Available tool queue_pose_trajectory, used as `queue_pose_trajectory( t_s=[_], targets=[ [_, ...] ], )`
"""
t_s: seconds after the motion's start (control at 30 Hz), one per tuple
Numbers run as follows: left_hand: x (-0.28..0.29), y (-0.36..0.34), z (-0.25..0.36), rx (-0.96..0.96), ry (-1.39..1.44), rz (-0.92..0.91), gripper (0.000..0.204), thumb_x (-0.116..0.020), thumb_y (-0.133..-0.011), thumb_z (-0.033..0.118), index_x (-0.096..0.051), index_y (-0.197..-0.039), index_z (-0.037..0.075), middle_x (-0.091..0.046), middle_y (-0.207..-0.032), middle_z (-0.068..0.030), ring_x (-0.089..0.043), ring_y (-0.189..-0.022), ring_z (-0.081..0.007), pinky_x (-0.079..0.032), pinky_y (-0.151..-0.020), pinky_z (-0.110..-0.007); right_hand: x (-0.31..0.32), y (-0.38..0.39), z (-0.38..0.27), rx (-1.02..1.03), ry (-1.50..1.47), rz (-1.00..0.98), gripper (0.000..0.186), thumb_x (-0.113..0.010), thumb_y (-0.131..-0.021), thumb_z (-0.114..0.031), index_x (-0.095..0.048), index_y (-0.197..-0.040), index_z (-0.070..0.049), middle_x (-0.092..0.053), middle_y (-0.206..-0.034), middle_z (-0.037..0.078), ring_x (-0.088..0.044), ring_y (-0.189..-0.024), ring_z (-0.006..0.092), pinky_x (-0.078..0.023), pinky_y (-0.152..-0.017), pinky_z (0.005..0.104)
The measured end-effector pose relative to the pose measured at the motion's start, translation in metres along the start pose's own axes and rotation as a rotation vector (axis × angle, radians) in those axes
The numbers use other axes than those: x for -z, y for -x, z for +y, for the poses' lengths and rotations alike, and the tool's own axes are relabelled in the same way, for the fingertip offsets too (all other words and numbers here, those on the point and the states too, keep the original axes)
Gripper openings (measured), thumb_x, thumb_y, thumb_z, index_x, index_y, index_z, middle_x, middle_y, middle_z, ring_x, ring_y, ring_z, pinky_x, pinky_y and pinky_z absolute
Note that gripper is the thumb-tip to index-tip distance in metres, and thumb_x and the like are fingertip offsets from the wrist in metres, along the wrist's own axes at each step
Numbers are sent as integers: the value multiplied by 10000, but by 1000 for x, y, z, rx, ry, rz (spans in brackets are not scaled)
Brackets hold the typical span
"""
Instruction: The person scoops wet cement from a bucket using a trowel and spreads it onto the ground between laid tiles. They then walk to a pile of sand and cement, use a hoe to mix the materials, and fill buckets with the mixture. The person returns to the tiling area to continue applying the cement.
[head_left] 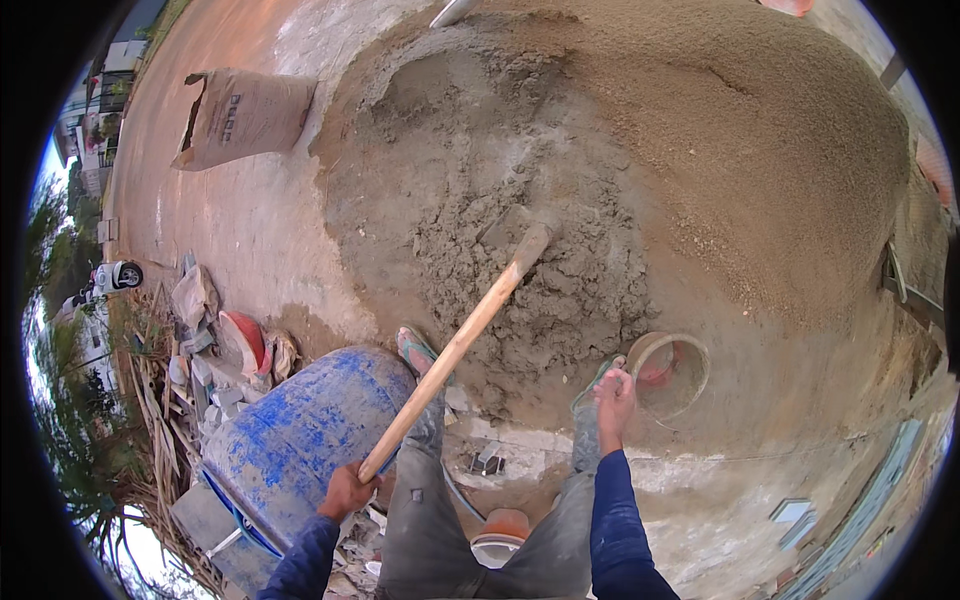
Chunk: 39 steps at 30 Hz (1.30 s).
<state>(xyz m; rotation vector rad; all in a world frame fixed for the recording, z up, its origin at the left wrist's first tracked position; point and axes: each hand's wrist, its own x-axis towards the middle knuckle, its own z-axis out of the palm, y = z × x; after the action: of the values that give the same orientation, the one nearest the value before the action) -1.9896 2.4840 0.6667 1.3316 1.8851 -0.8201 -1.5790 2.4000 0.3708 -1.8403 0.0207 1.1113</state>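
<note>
My left hand (350, 490) is wrapped round the lower end of the wooden handle of a hoe (455, 355). The handle slants up and to the right, and its head sits partly buried in a heap of wet grey mortar (570, 270). My right hand (614, 402) is off the handle, held up beside a dirty round bucket (700, 370). Its fingers are curled in, and nothing shows in them. The bucket stands just right of my right foot, with something reddish inside. My sandalled feet are at the near edge of the mortar.
A large sand pile (770, 150) rises at the right, merging into the mortar. A blue drum (320, 420) stands by my left leg, near rubble and sticks (160, 400). An open paper sack (250, 115) stands far left. An orange-rimmed bucket (505, 525) sits between my legs.
</note>
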Motion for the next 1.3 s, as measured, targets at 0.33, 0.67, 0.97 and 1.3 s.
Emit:
queue_pose_trajectory(
  t_s=[0.33, 0.67, 0.97, 1.3],
  targets=[
    [28, -49, -41, -71, 92, -41, 450, -716, -759, 493, -679, -878, 60, -658, -706, -186, -652, -698, -369, -507, -663, -432, -308, 47, -64, -680, -508, -62, 278, -739, -814, -204, -502, -923, -107, -496, -632, 2, -478, -469, 133, -435, -440, 296],
    [-7, -48, -112, -222, 169, 115, 452, -732, -737, 498, -634, -777, 58, -640, -705, -203, -627, -663, -408, -487, -596, -476, -297, 130, -119, -527, -463, -29, 188, -667, -799, -134, -481, -796, -106, -484, -638, 8, -474, -513, 137, -449, -500, 319],
    [-31, -27, -129, -234, 252, 209, 287, -718, -750, 292, -583, -725, 40, -610, -696, -221, -596, -677, -430, -460, -590, -487, -293, 154, -142, -543, -532, -167, 121, -597, -801, -117, -485, -769, -84, -476, -601, 16, -474, -499, 150, -439, -493, 336],
    [-3, 67, -123, -308, 265, 103, 240, -744, -765, 249, -641, -838, 45, -635, -641, -128, -636, -553, -279, -484, -536, -384, -270, 186, -184, -572, -404, -171, 147, -621, -797, -101, -475, -791, -89, -479, -612, 21, -476, -479, 148, -443, -450, 329]
  ],
)
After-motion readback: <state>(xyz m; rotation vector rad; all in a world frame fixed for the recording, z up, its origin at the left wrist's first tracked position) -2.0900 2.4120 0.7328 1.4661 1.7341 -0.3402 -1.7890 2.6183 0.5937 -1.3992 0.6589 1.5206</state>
